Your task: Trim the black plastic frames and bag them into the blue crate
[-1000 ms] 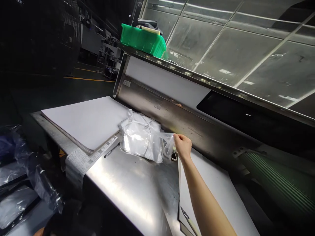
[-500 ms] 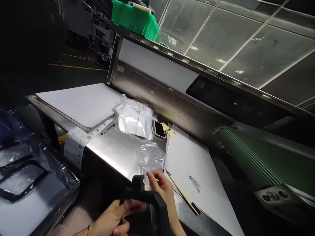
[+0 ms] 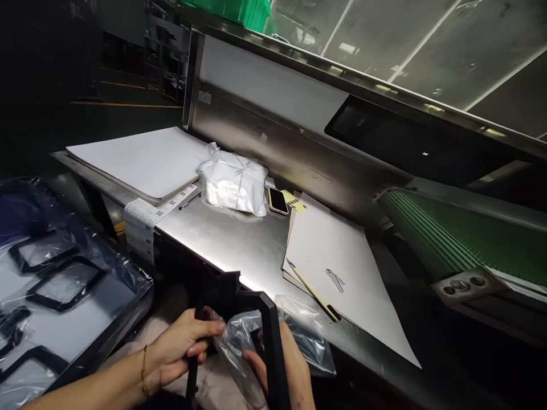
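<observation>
Black plastic frame point(image 3: 271, 319): rigid, angular, matte, judged light; it sits low in the foreground, just before the edge of the stainless steel surface point(image 3: 239, 250). Left hand point(image 3: 182, 350): grip closed round the frame's left upright. Right hand point(image 3: 284, 367): behind the right upright, fingers pinching the clear plastic bag point(image 3: 245, 339) against it. The bag is thin, crinkled and glossy, judged slippery and easily torn; best taken at its mouth edge, the frame by its straight bars. Further back lie a bundle of bags point(image 3: 233, 182), a phone point(image 3: 277, 200) and white paperboard sheets point(image 3: 337, 267).
</observation>
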Available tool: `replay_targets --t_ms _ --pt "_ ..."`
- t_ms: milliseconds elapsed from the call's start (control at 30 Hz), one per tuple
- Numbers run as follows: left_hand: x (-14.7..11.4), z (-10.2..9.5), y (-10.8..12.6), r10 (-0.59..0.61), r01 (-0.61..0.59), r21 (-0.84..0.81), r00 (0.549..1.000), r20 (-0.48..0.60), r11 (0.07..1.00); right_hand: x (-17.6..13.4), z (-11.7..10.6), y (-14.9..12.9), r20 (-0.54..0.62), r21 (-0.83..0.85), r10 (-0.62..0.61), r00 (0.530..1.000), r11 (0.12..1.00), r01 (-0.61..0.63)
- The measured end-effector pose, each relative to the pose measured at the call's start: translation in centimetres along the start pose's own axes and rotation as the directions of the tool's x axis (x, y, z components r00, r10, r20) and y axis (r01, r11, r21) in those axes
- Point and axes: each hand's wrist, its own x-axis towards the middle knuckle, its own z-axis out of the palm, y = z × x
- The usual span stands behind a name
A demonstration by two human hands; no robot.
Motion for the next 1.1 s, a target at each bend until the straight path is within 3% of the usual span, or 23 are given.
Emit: replay_targets --t_ms 200,333,400,500,667,800,867,967,1100 --pt "-0.2 -0.2 -1.7 0.028 -0.021 0.144 0.999 -0.042 0.989 0.0 3.1 -1.1 0.187 0.165 0.013 0.982 0.985 -0.045" --pt "-0.1 -0.4 -1.9 0.019 -0.007 0.228 0.999 -0.05 0.974 0.0 4.6 -1.3 0.28 0.394 0.051 0.959 0.904 -0.163" --pt "0.0 -0.8 -1.6 0.009 0.01 0.261 0.997 -0.071 0.965 -0.4 4.7 -0.4 0.288 0.502 0.145 0.946 0.819 -0.279" --pt "0.3 -2.1 -0.8 0.027 0.01 0.296 0.992 -0.122 0.955 -1.2 4.2 1.8 0.212 0.663 0.347 0.913 0.636 -0.395" --pt "1.5 -5.0 -0.3 0.15 -0.064 0.347 0.962 -0.228 0.936 -1.8 3.8 4.6 0.215 0.842 0.506 0.835 0.337 -0.421" --pt "1.9 -6.6 -0.8 0.161 -0.067 0.374 0.96 -0.227 0.925 -1.7 4.6 5.1 0.208 0.904 0.53 0.822 0.216 -0.368" --pt "1.6 -7.2 -0.4 0.121 -0.044 0.394 0.977 -0.173 0.918 -1.5 4.9 5.5 0.156 0.923 0.551 0.82 0.214 -0.319" --pt "0.8 -7.8 0.9 -0.01 0.022 0.441 1.0 -0.028 0.897 -0.9 4.9 6.7 0.082 0.918 0.559 0.825 0.28 -0.281" --pt "0.9 -7.0 2.2 -0.226 0.126 0.531 0.966 0.127 0.838 0.6 4.7 7.8 0.041 0.843 0.494 0.868 0.45 -0.296"
